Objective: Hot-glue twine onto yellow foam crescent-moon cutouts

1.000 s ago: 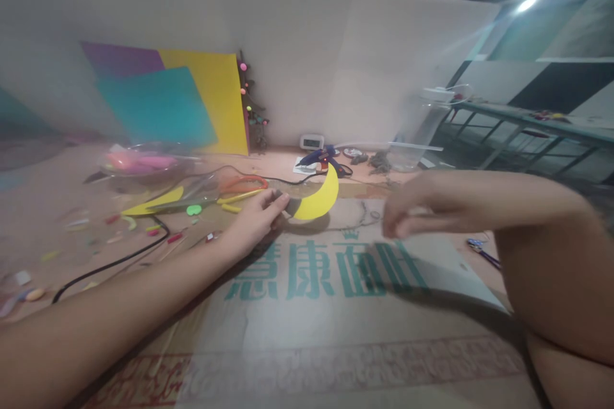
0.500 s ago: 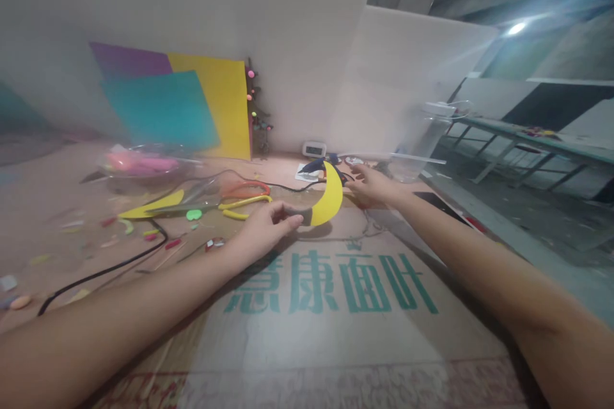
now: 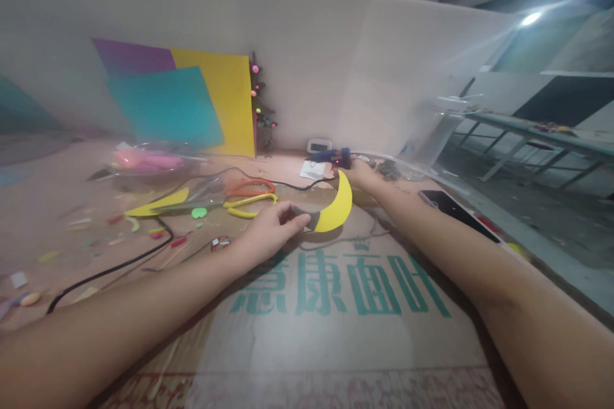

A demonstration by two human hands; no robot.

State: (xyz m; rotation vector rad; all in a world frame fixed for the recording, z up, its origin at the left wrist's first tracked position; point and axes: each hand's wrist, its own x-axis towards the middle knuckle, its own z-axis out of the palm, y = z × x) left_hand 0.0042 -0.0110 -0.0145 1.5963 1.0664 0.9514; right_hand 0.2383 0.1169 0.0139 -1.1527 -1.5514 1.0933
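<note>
My left hand (image 3: 283, 227) is closed, its thumb and fingers pinching the grey end of a crescent-shaped paper cutout (image 3: 338, 208). The rest of the crescent is bright yellow and curves up to the right, held above the tabletop. Farther back, my right hand (image 3: 362, 176) is closed on a dark blue glue gun (image 3: 330, 156) with a small red light. Its fingers are partly hidden behind the gun and the crescent's tip. Just below the gun lies a small white card (image 3: 313, 170).
Scissors (image 3: 252, 198) with orange and yellow handles lie left of my left hand, among scraps and a black cord (image 3: 115, 265). Coloured sheets (image 3: 165, 105) lean on the wall near a white digital clock (image 3: 319, 146). A phone (image 3: 455, 212) rests by the right edge.
My right hand has closed on the glue gun, which has turned and lifted slightly. The crescent in my left hand has tilted a little lower to the right.
</note>
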